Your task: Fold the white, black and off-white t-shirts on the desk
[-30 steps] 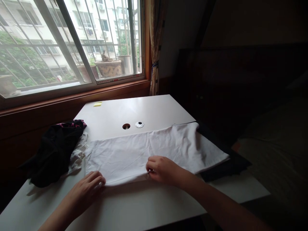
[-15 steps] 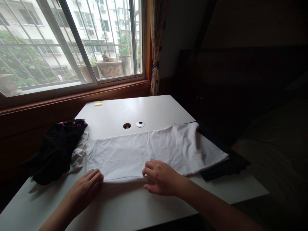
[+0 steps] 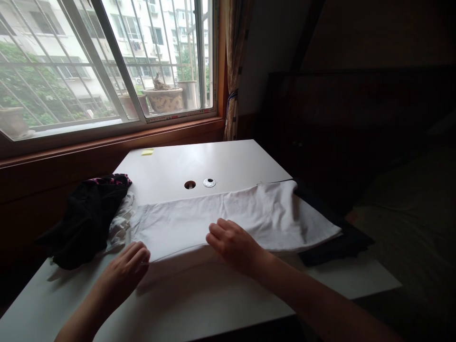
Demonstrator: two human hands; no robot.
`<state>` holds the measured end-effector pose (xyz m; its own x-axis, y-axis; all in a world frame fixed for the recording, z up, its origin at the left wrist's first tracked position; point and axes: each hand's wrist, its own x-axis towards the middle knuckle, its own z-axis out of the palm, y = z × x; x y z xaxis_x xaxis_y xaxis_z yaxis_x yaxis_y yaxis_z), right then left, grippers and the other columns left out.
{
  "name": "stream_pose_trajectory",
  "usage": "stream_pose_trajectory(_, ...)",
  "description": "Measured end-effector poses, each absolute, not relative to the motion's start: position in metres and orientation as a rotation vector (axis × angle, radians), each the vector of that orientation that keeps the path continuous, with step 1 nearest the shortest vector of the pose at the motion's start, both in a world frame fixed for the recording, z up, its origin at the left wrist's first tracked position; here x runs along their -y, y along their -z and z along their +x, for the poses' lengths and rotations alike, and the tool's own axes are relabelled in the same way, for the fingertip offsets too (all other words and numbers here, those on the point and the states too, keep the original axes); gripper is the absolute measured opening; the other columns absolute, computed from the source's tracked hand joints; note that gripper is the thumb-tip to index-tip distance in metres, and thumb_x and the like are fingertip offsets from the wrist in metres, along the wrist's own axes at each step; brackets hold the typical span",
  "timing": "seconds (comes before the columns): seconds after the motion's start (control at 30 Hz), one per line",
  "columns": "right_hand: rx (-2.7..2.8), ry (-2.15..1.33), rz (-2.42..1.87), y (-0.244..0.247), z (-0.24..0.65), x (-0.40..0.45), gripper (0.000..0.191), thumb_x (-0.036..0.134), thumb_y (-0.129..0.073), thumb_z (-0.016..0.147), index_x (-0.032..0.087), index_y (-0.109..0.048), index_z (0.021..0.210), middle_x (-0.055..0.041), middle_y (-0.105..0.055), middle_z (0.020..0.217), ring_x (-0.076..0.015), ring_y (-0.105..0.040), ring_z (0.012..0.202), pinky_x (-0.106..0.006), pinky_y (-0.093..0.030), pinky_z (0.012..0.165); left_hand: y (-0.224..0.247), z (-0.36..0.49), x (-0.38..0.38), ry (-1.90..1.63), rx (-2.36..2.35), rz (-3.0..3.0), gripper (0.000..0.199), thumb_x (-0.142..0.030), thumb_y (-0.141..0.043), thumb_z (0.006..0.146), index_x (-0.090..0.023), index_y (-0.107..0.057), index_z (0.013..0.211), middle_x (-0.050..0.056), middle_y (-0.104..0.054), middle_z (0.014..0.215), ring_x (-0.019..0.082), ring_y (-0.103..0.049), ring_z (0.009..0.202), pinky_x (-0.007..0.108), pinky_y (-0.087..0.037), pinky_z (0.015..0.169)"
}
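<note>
1. The worktop [image 3: 199,304] fills the frame's lower centre.
2. A white cloth [image 3: 185,218] lies across it, mid-frame, near edge lifted.
3. A black garment [image 3: 89,221] lies bunched at the left.
4. The right hand [image 3: 233,243], centre, and left hand [image 3: 126,268], lower left, pinch that edge.
5. A yellow slip [image 3: 147,152] lies upper left of centre.

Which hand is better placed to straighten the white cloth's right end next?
Probably the right hand: it's partway along the white cloth, closer to that end. The left hand is near the opposite end.
</note>
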<state>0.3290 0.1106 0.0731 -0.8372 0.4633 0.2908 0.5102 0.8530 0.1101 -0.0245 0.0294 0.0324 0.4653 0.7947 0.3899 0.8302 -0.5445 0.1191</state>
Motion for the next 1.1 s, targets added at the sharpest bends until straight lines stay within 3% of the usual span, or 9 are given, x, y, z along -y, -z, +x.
stream_pose_trajectory(0.13, 2.713, 0.321, -0.636, -0.074, 0.330, -0.114, 0.020, 0.003, -0.048, 0.097, 0.020, -0.060, 0.096, -0.0064, -0.059, 0.095, -0.0218, -0.048, 0.085, -0.036, -0.041, 0.074, -0.037, -0.027, -0.036, 0.686, 1.384, -2.489, 0.017, -0.008, -0.050, 0.098, -0.022, -0.051, 0.089, 0.002, -0.054, 0.088, 0.018, -0.053, 0.080, 0.029, -0.045, 0.073)
stream_pose_trajectory(0.33, 2.947, -0.014, -0.566, -0.045, 0.348, -0.101, 0.015, 0.006, -0.056, 0.093, 0.019, -0.059, 0.098, -0.0052, -0.061, 0.100, -0.0207, -0.050, 0.089, -0.032, -0.043, 0.075, -0.017, -0.033, -0.027, 0.385, 1.437, -2.716, 0.022, -0.002, -0.048, 0.092, -0.023, -0.054, 0.087, 0.002, -0.058, 0.089, 0.019, -0.055, 0.080, 0.029, -0.045, 0.072)
stream_pose_trajectory(0.67, 2.870, -0.144, -0.902, -0.021, 0.411, -0.100, 0.028, -0.003, -0.051, 0.077, 0.020, -0.058, 0.090, -0.0053, -0.060, 0.099, -0.0207, -0.053, 0.090, -0.032, -0.042, 0.077, -0.018, -0.053, -0.021, 0.404, 1.533, -2.641, 0.020, -0.006, -0.047, 0.091, -0.023, -0.058, 0.087, 0.004, -0.061, 0.093, 0.019, -0.057, 0.083, 0.029, -0.046, 0.073)
stream_pose_trajectory(0.93, 2.836, -0.054, -1.107, -0.029, 0.489, -0.100, 0.031, -0.007, -0.050, 0.076, 0.020, -0.061, 0.087, -0.0057, -0.061, 0.097, -0.0222, -0.055, 0.090, -0.033, -0.044, 0.079, -0.006, -0.062, -0.015, 0.441, 1.630, -2.632, 0.015, -0.017, -0.049, 0.095, -0.025, -0.058, 0.087, 0.005, -0.063, 0.092, 0.021, -0.059, 0.082, 0.029, -0.049, 0.071)
stream_pose_trajectory(1.1, 2.789, -0.087, -1.260, -0.034, 0.538, -0.103, 0.028, -0.005, -0.052, 0.079, 0.020, -0.062, 0.087, -0.0062, -0.062, 0.098, -0.0239, -0.059, 0.093, -0.036, -0.046, 0.082, -0.009, -0.064, -0.018, 0.433, 1.791, -2.614, 0.010, -0.020, -0.052, 0.090, -0.025, -0.059, 0.084, 0.006, -0.064, 0.092, 0.022, -0.061, 0.083, 0.030, -0.050, 0.071)
